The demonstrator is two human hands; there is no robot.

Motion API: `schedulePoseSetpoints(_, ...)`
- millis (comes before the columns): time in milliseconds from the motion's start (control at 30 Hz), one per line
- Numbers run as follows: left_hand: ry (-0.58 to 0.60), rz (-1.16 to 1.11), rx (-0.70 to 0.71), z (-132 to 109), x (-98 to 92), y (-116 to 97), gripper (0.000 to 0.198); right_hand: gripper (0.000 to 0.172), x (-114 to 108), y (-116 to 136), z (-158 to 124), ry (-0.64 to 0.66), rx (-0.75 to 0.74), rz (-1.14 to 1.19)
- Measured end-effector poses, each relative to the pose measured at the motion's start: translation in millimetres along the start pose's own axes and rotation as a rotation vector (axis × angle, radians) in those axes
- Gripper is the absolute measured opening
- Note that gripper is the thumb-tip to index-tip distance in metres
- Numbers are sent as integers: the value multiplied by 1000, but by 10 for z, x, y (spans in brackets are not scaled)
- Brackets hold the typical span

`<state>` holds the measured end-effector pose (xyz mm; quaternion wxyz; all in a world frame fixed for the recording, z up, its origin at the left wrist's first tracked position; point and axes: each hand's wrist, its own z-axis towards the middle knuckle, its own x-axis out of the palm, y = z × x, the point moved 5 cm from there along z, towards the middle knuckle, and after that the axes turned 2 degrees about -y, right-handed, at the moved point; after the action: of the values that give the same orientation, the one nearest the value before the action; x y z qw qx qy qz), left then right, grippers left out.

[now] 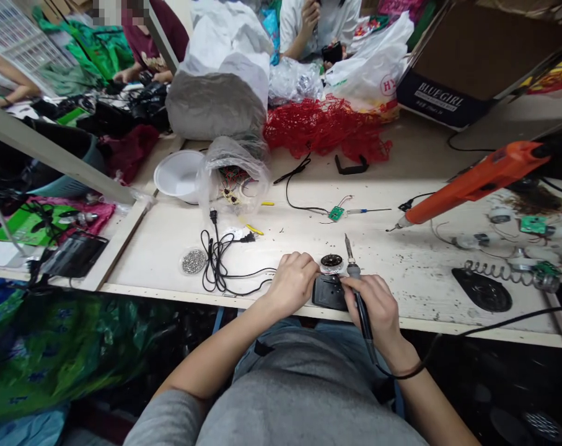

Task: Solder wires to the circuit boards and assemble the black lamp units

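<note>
My right hand [376, 302] is closed around a soldering iron [363, 316], its metal tip pointing away from me over the bench. The thumb and fingertips of that hand come close to a black plastic housing [328, 296] at the bench's front edge. My left hand [294, 280] is closed, fingers curled down at the housing's left upper side; what they pinch is hidden. Just beyond the housing sits a round dark piece with a light rim [331, 262]. A coiled black power cord [215, 260] runs toward my left hand and disappears behind it.
An orange electric screwdriver [476, 186] hangs at the right. A soldering iron stand [485, 288] with a coil spring lies below it. A tub of small metal parts [193, 261], a white bowl [178, 176] and a small green circuit board [336, 213] are on the bench. Other people sit across.
</note>
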<state>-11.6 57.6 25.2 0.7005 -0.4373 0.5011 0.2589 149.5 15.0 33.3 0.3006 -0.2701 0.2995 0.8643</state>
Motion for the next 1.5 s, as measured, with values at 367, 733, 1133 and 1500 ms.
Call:
schedulePoseSetpoints(367, -210, 218, 263, -351, 0, -193, 24, 25, 39, -26, -8, 13, 30, 59)
schedulePoseSetpoints(733, -210, 164, 124, -449, 111, -190, 35, 19, -49, -48, 75, -41, 59, 49)
schedulePoseSetpoints(1133, -179, 146, 105, -483, 136, -274, 42, 21, -750, 135, 9, 4, 398, 295)
schedulePoseSetpoints(1500, -104, 202, 118, -478, 130, -272, 39, 13, -543, 178, 86, -24, 377, 273)
